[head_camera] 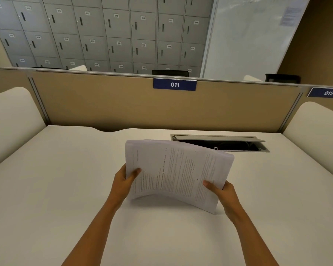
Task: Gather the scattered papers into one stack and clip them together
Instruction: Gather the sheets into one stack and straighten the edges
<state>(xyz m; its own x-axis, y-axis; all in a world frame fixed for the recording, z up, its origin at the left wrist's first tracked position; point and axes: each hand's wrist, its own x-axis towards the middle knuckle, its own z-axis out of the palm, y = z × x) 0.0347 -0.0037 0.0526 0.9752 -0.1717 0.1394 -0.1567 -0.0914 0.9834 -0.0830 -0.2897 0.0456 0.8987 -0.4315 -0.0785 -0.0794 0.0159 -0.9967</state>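
Stack (178, 173) held above the desk (65, 169) middle, sagging. Left hand (123, 181) and right hand (222, 191) each pinch a side edge, thumbs on top. Gathering looks finished; squaring probably in hand. Next: the clip, none visible.

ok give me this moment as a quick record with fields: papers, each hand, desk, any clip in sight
papers: one stack, printed side up, bowed in the middle, held over the desk
left hand: grips the stack's left edge, thumb on top
right hand: grips the stack's right edge, thumb on top
desk: white top, tan partition behind it
cable hatch: set in the desk behind the stack, lid open
sign: blue, reads 011, on the partition
clip: none in view
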